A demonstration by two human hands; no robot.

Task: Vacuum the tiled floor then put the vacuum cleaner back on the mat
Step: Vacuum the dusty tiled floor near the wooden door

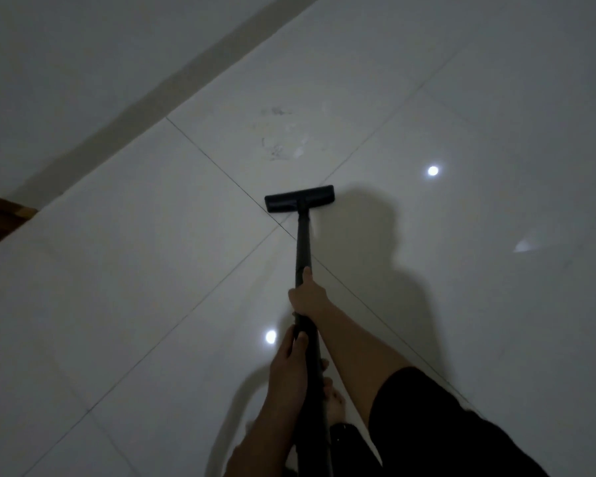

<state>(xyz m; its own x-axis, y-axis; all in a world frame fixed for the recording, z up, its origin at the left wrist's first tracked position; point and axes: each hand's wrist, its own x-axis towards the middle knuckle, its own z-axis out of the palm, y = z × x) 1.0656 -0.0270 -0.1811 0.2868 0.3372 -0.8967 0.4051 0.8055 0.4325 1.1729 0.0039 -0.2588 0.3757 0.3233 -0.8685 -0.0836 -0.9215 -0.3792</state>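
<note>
Both hands gripping black vacuum wand [302, 242], right hand [308, 297] ahead of left hand [288, 370], floor head [299, 198] flat on glossy tiled floor [152, 270], scuffs [277, 149] beyond

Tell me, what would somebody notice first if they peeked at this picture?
Probably the black vacuum head flat on the shiny pale tiled floor in the middle, its long wand held by both hands, the right hand further down the wand than the left hand. Next, the smudgy dirt patch just beyond the head, and two bright light reflections on the tiles.
</note>
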